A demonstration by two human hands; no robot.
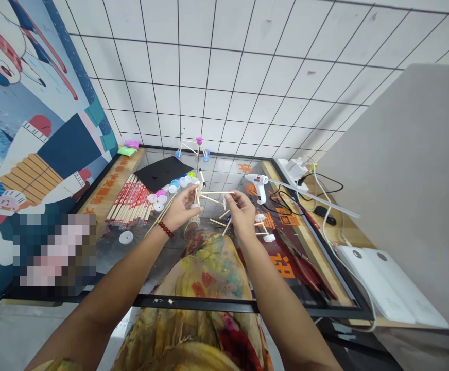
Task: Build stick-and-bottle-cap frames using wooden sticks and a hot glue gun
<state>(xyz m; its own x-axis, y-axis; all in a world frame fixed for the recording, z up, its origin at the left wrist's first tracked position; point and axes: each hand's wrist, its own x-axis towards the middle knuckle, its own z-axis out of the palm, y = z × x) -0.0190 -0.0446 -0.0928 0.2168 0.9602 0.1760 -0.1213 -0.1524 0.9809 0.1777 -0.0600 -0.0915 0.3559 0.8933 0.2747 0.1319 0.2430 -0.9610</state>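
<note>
Above the glass tabletop, both hands hold a small frame of pale wooden sticks (211, 198). My left hand (182, 208) is closed on its left end, where an upright stick with a dark tip rises. My right hand (243, 212) pinches the right end between thumb and fingertips. Loose short sticks (219, 222) lie below the hands. Just right of my right hand rests another small stick piece with white round parts (262, 226). A white glue gun (259, 186) stands beyond it, with a long clear glue stick (317, 197) in its back.
At the back stands a stick model with blue wheels (189, 147). Left lie black card (162, 174), red-wrapped chopsticks (127, 203), and plastic caps (158, 206). Red-handled pliers (307, 268) lie right, near cables, a power strip (294, 170) and a white box (386, 286).
</note>
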